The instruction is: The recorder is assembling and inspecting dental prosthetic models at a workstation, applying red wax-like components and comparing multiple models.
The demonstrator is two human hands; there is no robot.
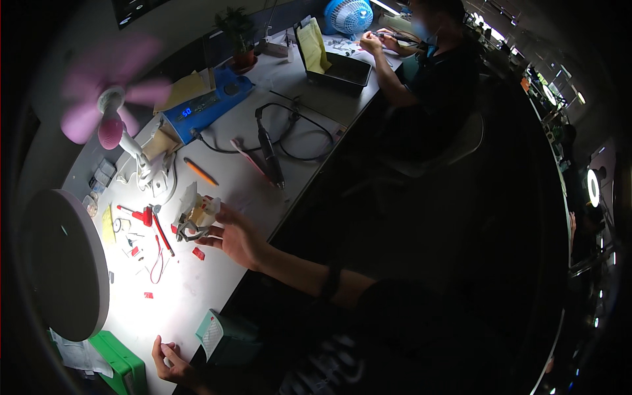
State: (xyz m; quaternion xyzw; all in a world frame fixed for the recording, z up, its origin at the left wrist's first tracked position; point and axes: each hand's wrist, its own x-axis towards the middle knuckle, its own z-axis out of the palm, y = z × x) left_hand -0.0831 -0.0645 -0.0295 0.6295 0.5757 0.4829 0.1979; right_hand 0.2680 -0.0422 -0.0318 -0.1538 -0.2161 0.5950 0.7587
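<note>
My right hand (238,241) is closed round a dental articulator (192,232) with pale and tan plaster models in it, held over the lit desk. Below it, near the desk's front edge, my left hand (172,366) has its fingers loosely curled and apart. I see nothing between them. Beside the articulator lie a red-handled tool (162,232), a red clamp-like piece (141,214) and several red scraps, one of them a red chip (199,253) near my right fingers. My palm hides part of the articulator.
A round lamp head (66,263) stands at left, with a pink fan (112,105) behind. A blue control unit (207,108), corded handpiece (268,155), orange pen (201,171), green box (118,362) and teal bin (224,339) surround the workspace. A co-worker (434,66) sits farther along.
</note>
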